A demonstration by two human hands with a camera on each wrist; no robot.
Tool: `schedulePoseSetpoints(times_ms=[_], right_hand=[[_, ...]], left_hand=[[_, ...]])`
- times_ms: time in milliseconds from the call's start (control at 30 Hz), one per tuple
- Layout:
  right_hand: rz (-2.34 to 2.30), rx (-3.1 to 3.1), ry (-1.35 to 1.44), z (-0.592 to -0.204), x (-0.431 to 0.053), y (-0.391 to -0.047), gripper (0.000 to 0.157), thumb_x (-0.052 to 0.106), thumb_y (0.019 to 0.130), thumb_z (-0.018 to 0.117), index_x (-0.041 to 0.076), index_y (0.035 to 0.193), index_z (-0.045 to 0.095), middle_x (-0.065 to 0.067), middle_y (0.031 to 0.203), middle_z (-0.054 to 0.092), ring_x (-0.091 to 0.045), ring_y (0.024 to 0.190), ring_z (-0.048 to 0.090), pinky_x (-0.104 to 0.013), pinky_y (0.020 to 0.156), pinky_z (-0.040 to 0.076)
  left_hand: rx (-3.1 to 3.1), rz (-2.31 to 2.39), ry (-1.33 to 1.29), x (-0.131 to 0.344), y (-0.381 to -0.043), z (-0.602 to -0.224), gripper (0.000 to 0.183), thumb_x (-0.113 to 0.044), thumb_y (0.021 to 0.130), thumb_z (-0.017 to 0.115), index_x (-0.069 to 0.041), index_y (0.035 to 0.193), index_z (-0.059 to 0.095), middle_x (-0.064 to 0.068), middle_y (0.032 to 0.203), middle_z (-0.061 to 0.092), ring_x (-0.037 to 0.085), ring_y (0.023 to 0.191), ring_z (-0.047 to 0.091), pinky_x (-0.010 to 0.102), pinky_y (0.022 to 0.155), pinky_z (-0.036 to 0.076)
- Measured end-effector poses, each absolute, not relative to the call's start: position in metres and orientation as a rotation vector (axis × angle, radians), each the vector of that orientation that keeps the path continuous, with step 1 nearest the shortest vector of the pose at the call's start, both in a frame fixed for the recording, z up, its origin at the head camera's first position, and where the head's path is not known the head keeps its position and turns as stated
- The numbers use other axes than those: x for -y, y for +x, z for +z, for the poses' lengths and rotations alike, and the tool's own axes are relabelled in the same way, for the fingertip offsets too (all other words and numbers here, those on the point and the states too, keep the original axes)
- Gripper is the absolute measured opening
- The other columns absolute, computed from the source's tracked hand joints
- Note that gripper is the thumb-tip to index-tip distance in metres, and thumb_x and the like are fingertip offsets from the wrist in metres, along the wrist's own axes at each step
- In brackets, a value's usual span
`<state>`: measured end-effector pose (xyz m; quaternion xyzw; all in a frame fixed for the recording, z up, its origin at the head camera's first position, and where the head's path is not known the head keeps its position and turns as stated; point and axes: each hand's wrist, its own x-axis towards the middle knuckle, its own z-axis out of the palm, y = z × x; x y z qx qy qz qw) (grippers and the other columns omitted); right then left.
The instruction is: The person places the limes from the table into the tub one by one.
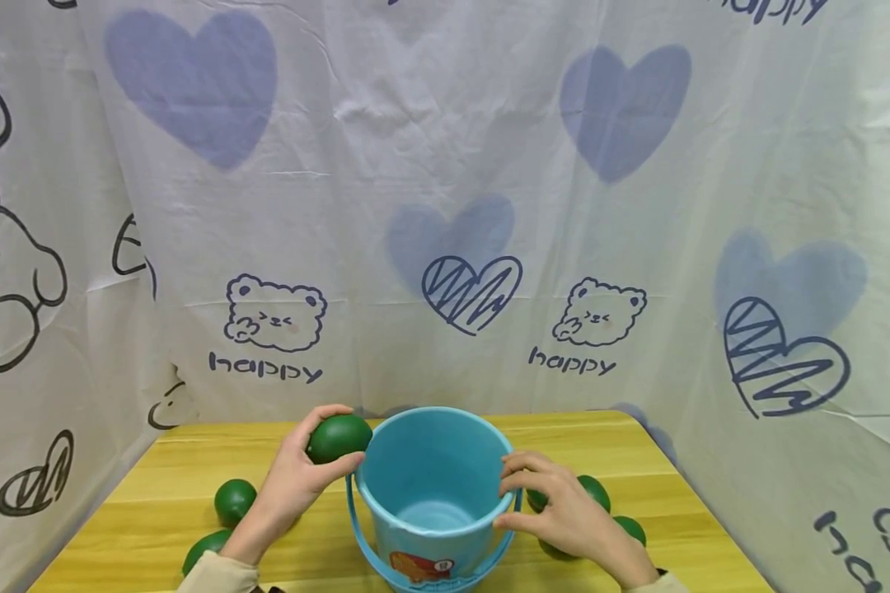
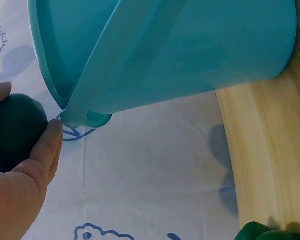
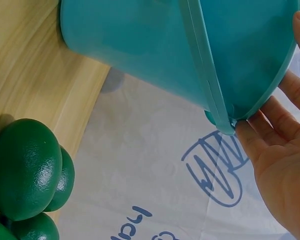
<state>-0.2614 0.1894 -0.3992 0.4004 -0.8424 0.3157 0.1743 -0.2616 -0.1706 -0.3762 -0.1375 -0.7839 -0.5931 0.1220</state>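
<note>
A glossy green oval fruit (image 1: 339,438) is held in my left hand (image 1: 307,461), fingers over its top and thumb below, just beside the left rim of a blue plastic bucket (image 1: 433,539). In the left wrist view the fruit (image 2: 15,131) shows dark, with a fingertip right at the bucket's rim near the handle joint. My right hand (image 1: 564,502) grips the bucket's right rim, its fingers and thumb spread along the edge. The bucket stands upright on the table, opening up, with its handle hanging down at the front. Its visible inside is bare.
Two more green fruits (image 1: 235,502) lie on the wooden table (image 1: 156,494) to the left of the bucket. Several others (image 3: 25,167) sit clustered to the right, partly behind my right hand. A white printed cloth (image 1: 445,189) hangs behind the table and along both sides.
</note>
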Motion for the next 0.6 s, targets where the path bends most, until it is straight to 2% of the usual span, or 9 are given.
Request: schedulePoseSetpoints(times_ms=[100, 233, 400, 600], right_hand=[[0.900, 2.391, 1.134, -0.400, -0.189, -0.261, 0.020, 0.043, 0.080, 0.077, 0.034, 0.096, 0.068, 0.015, 0.114, 0.061, -0.023, 0.116, 0.060, -0.040, 0.096, 0.054], [0.911, 2.414, 1.110, -0.399, -0.189, -0.261, 0.021, 0.045, 0.080, 0.076, 0.035, 0.096, 0.068, 0.016, 0.115, 0.061, -0.023, 0.117, 0.059, -0.040, 0.096, 0.054], [0.911, 2.414, 1.109, -0.400, -0.190, -0.261, 0.021, 0.045, 0.080, 0.076, 0.035, 0.096, 0.068, 0.016, 0.115, 0.061, -0.024, 0.118, 0.059, -0.040, 0.096, 0.054], [0.900, 2.423, 1.090, -0.400, -0.191, -0.260, 0.022, 0.046, 0.079, 0.076, 0.036, 0.096, 0.067, 0.017, 0.116, 0.061, -0.019, 0.118, 0.059, -0.040, 0.096, 0.054]], left_hand=[[2.321, -1.630, -0.445, 0.168, -0.261, -0.377, 0.057, -0.020, 0.080, 0.082, -0.028, 0.130, 0.054, 0.011, 0.124, 0.056, 0.028, 0.095, 0.059, 0.036, 0.074, 0.053], [2.315, -1.595, -0.499, 0.164, -0.260, -0.378, 0.062, -0.018, 0.078, 0.084, -0.026, 0.130, 0.050, 0.011, 0.124, 0.056, 0.025, 0.090, 0.061, 0.032, 0.068, 0.055], [2.252, -1.541, -0.633, 0.155, -0.260, -0.385, 0.063, -0.012, 0.076, 0.085, -0.026, 0.129, 0.052, 0.008, 0.122, 0.057, 0.019, 0.094, 0.062, 0.028, 0.072, 0.058], [2.191, -1.395, -0.720, 0.148, -0.261, -0.393, 0.067, -0.006, 0.073, 0.086, -0.027, 0.129, 0.057, 0.004, 0.122, 0.054, 0.020, 0.105, 0.060, 0.028, 0.080, 0.059]])
